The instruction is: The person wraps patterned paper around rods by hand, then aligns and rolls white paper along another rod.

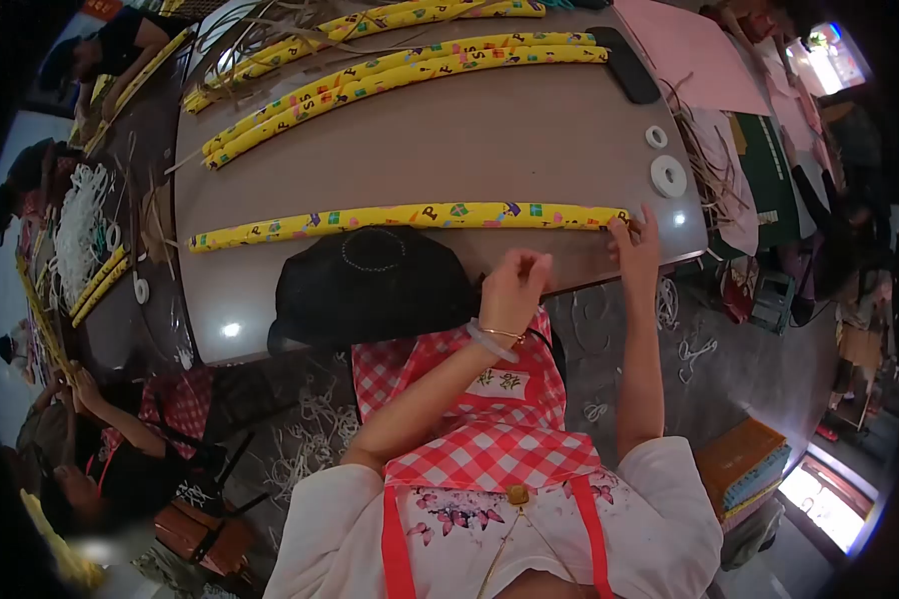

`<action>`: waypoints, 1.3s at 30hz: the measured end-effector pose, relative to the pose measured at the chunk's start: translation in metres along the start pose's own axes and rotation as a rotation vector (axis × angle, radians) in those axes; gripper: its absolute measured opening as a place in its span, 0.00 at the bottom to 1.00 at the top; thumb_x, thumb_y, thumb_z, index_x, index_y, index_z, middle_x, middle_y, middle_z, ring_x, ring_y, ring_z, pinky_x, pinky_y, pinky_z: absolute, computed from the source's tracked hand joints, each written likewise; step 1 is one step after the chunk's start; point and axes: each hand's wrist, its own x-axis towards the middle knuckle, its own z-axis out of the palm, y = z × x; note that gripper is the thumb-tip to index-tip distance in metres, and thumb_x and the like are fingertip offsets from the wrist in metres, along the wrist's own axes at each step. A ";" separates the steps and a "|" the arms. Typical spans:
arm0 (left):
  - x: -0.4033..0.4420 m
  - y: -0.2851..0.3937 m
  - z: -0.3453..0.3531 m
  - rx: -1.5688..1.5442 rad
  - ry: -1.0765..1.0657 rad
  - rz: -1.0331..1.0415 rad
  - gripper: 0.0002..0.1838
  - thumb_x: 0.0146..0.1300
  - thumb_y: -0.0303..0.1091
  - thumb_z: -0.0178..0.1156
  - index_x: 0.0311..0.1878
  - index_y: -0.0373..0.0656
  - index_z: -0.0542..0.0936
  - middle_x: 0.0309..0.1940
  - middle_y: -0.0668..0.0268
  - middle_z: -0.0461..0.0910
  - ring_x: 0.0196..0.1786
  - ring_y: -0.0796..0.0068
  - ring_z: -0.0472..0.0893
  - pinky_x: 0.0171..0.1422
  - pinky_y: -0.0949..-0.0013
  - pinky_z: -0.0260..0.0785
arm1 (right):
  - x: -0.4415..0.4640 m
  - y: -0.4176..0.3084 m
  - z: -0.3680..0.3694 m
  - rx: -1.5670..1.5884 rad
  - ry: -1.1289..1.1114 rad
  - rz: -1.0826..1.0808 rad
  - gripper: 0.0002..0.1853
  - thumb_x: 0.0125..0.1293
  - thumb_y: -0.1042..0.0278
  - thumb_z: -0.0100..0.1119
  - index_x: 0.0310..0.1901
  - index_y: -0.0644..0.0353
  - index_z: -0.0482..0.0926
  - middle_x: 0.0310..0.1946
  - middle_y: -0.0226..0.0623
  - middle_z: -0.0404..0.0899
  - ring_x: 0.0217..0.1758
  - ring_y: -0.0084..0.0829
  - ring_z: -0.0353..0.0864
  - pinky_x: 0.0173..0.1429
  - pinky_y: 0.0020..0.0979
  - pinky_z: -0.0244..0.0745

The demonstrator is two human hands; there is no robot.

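Observation:
A long, thin roll in yellow patterned wrapping [370, 217] lies across the near part of the table. My right hand [636, 243] is at its right end, thumb and fingers closed around the tip. My left hand [514, 287] is raised off the table's front edge, left of my right hand, with curled fingers pressed together. Whether anything thin is between them is too small to see. Just left of it, a black cloth bag [370, 285] rests on the table edge, in front of the roll.
More yellow rolls [370, 85] lie at the back of the table [449, 150], beside a black phone-like object [626, 65]. Two white tape rolls [668, 177] sit at the right. Brown strips [704, 150] hang over that edge. Co-workers [110, 429] are on the left. White cord scraps [315, 439] litter the floor.

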 end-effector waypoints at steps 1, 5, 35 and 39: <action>-0.005 0.009 -0.003 -0.008 0.009 0.003 0.09 0.64 0.31 0.60 0.42 0.36 0.75 0.38 0.61 0.80 0.40 0.72 0.81 0.42 0.71 0.75 | -0.002 -0.014 0.001 -0.338 0.144 -0.223 0.31 0.63 0.70 0.59 0.66 0.64 0.60 0.35 0.35 0.74 0.32 0.22 0.73 0.37 0.21 0.70; -0.008 0.050 -0.054 0.863 0.146 0.706 0.11 0.54 0.30 0.64 0.42 0.44 0.79 0.42 0.59 0.78 0.43 0.58 0.77 0.48 0.61 0.71 | -0.033 -0.052 0.004 0.125 0.007 -0.010 0.21 0.61 0.69 0.62 0.54 0.63 0.72 0.31 0.27 0.70 0.31 0.18 0.67 0.36 0.22 0.67; 0.071 0.048 -0.117 1.256 -0.132 0.433 0.19 0.57 0.36 0.63 0.54 0.60 0.80 0.48 0.64 0.79 0.49 0.60 0.78 0.52 0.60 0.72 | -0.055 -0.077 0.089 0.522 -0.360 0.374 0.23 0.66 0.72 0.50 0.64 0.59 0.66 0.26 0.37 0.81 0.21 0.23 0.80 0.26 0.20 0.74; 0.071 0.047 -0.116 1.256 -0.124 0.410 0.20 0.56 0.35 0.63 0.54 0.60 0.80 0.48 0.65 0.79 0.50 0.61 0.78 0.54 0.61 0.72 | -0.053 -0.074 0.091 0.513 -0.376 0.381 0.24 0.66 0.72 0.50 0.64 0.58 0.66 0.26 0.36 0.81 0.23 0.23 0.80 0.27 0.21 0.75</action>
